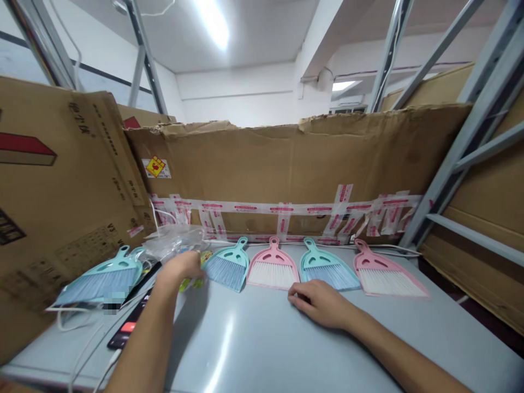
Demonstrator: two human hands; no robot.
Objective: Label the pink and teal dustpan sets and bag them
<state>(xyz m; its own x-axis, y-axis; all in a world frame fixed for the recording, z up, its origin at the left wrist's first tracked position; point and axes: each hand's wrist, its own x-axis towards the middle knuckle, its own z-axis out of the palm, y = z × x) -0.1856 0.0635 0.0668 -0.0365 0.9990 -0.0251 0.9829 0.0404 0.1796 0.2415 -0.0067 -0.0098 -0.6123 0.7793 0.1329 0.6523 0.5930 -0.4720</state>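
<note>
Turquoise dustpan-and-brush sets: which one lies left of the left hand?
The far-left turquoise set; the other two turquoise sets lie right of the left hand, alternating with pink sets.

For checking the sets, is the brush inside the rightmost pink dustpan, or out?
Inside: its white bristles show within the pink dustpan.

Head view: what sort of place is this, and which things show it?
Probably a storeroom or packing area: it has metal frames, large cardboard boxes, and four matching dustpans set out in a row.
</note>
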